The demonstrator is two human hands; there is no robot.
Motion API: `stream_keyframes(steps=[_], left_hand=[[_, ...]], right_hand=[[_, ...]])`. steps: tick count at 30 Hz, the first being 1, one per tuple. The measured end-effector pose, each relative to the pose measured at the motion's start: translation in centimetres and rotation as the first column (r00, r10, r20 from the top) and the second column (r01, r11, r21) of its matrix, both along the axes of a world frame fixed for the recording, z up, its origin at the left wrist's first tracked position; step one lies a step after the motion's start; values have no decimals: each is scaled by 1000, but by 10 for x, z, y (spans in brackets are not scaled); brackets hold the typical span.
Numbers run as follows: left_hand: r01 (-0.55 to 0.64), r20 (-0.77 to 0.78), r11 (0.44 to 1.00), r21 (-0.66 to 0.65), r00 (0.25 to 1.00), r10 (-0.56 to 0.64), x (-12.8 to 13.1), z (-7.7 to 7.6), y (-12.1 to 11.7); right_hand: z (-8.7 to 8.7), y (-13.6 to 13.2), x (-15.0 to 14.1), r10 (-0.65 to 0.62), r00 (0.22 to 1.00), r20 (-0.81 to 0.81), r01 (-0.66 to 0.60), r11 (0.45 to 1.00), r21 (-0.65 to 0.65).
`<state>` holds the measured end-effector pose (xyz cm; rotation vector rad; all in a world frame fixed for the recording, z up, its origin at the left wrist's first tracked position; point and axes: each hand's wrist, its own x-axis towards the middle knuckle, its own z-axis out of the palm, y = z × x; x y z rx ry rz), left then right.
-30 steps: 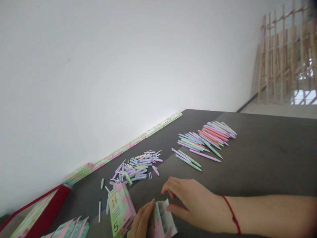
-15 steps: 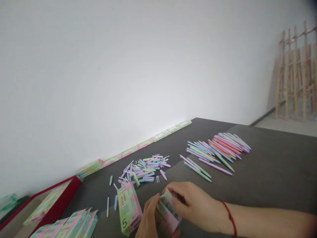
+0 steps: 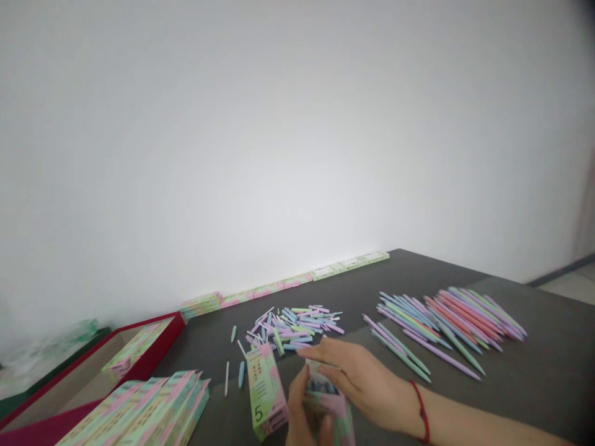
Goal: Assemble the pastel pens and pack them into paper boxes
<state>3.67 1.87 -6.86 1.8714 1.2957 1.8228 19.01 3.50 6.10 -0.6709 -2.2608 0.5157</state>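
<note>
A small pink and green cardboard box (image 3: 341, 406) is between my hands at the bottom of the head view, its top end pale grey. My left hand (image 3: 302, 409) is closed round its left side, with the thumb low on its front. My right hand (image 3: 362, 381), with a red cord at the wrist, has its fingers bent over the box's upper end. Just left of my hands stands a similar box (image 3: 264, 387) marked 5. Beyond it lies a heap of short pastel pen parts (image 3: 297, 325). What is inside the held box cannot be made out.
Long pastel pens (image 3: 446, 322) lie in a pile at right on the dark table (image 3: 465, 409). Several flat boxes (image 3: 149, 409) overlap at lower left, beside a red open case (image 3: 162, 347). More boxes (image 3: 297, 280) line the wall.
The view has turned left and tilted up, so table things sit lower and farther right. My right fingers have straightened somewhat over the box's top end. My left hand still holds it.
</note>
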Motion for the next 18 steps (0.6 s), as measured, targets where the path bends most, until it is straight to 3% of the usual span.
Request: stream_keyframes(steps=[3,9,13,18], left_hand=[[30,-22,998,-55,999,-31,-8,0,1],[105,5,969,-222,994,-107,-15,19,-2],[176,173,965,-193,974,-143,-11,23,-6],[177,226,978,-110,963,-149,-6,28,-10]], right_hand=[[3,-2,9,69,996,55,-69,998,2],[-5,0,9,4,999,49,-3,1000,-20],[-4,0,7,-12,1000,26,13,999,-39],[1,-4,6,-32,999,1,32,999,-1]])
